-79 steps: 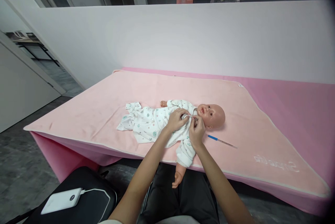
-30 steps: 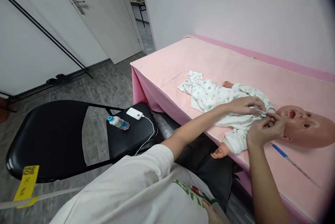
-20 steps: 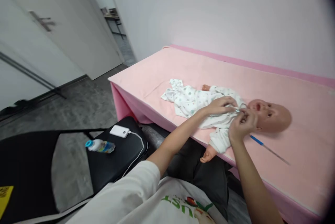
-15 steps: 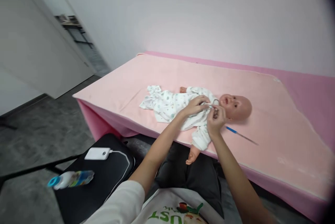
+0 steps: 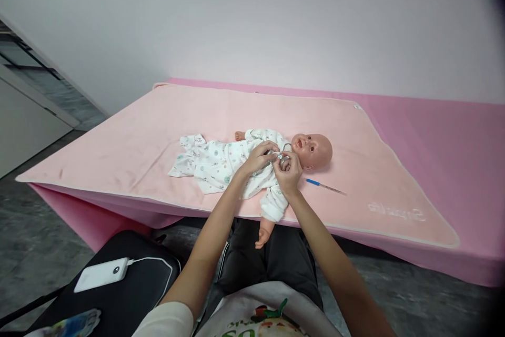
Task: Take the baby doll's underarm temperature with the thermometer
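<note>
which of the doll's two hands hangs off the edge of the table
The near doll hand, past the white sleeve; the far one lies on the pink blanket.

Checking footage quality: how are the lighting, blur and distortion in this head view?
Head view: soft even light, faint shadow beside the doll's head; sharp around both hands, left hand, right hand; wide-angle bends the pink blanket; dark vignette at right corners.

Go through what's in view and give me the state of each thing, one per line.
Baby doll: lying on its back, dressed.
Romper: on the doll, neckline pinched.
Left hand: gripping the neckline.
Right hand: gripping the neckline.
Thermometer: lying flat, untouched.
Pink blanket: spread flat.
Power bank: cable plugged in.
</note>
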Demonstrator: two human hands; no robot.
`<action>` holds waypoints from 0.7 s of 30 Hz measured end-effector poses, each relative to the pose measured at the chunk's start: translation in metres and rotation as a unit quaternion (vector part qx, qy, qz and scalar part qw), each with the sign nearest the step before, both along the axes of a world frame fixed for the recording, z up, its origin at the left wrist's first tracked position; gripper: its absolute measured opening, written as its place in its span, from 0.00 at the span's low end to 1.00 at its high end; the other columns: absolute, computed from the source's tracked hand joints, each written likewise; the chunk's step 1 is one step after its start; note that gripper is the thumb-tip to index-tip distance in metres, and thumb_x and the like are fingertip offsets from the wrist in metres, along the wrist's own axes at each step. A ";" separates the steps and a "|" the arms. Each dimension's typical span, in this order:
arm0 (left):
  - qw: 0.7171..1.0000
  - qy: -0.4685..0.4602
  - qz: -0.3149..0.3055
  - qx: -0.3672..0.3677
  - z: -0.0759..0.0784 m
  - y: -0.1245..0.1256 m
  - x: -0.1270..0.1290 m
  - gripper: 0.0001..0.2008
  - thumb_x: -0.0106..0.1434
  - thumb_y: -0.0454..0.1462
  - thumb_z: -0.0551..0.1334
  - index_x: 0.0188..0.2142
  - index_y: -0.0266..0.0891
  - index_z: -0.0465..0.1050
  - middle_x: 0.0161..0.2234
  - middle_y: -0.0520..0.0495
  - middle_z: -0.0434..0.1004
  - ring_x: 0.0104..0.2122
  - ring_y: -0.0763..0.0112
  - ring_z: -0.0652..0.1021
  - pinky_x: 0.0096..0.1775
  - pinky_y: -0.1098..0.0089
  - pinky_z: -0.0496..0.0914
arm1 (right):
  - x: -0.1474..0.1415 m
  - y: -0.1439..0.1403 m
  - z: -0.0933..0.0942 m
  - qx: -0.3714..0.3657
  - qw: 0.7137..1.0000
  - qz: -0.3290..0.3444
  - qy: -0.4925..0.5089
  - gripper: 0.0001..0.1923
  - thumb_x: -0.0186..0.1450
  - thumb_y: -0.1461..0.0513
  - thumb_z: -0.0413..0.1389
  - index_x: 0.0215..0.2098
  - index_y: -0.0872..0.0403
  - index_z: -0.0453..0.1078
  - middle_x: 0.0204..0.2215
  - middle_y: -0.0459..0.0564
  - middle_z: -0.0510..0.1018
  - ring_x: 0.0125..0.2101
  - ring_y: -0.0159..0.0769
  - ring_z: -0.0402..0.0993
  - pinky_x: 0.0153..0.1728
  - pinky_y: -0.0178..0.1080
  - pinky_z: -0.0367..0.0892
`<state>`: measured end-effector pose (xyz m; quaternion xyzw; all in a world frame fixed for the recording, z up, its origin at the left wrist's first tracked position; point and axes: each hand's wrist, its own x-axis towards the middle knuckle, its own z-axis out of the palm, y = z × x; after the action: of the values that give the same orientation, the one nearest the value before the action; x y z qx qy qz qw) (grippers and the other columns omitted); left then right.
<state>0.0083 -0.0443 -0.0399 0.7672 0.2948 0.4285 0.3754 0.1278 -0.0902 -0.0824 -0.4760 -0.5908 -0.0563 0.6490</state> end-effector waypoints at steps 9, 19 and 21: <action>0.998 -0.021 0.047 -0.027 0.002 -0.005 0.001 0.08 0.57 0.36 0.58 0.35 0.36 0.72 0.28 0.52 0.70 0.27 0.74 0.67 0.32 0.72 0.61 | 0.001 0.001 -0.002 -0.009 1.000 -0.011 -0.012 0.06 0.63 0.64 0.49 0.36 0.54 0.66 0.25 0.45 0.72 0.17 0.26 0.59 0.24 0.32 0.65; 1.000 -0.016 0.021 -0.017 0.005 -0.009 -0.001 0.10 0.60 0.39 0.58 0.40 0.37 0.72 0.34 0.48 0.74 0.32 0.72 0.72 0.35 0.72 0.64 | 0.001 -0.001 0.006 -0.030 0.999 -0.014 -0.004 0.08 0.66 0.62 0.47 0.39 0.55 0.67 0.35 0.53 0.75 0.31 0.33 0.72 0.35 0.37 0.69; 0.999 0.009 0.032 -0.002 0.008 -0.016 -0.003 0.14 0.61 0.41 0.58 0.45 0.38 0.70 0.39 0.46 0.75 0.36 0.68 0.73 0.38 0.70 0.65 | 0.002 -0.001 0.008 -0.033 0.999 -0.019 0.005 0.09 0.66 0.62 0.46 0.39 0.55 0.68 0.36 0.53 0.75 0.35 0.35 0.73 0.38 0.38 0.69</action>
<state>0.0055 -0.0605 -0.0319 0.7604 0.3232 0.4332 0.3601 0.1293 -0.0915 -0.0748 -0.5083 -0.5801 -0.0472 0.6347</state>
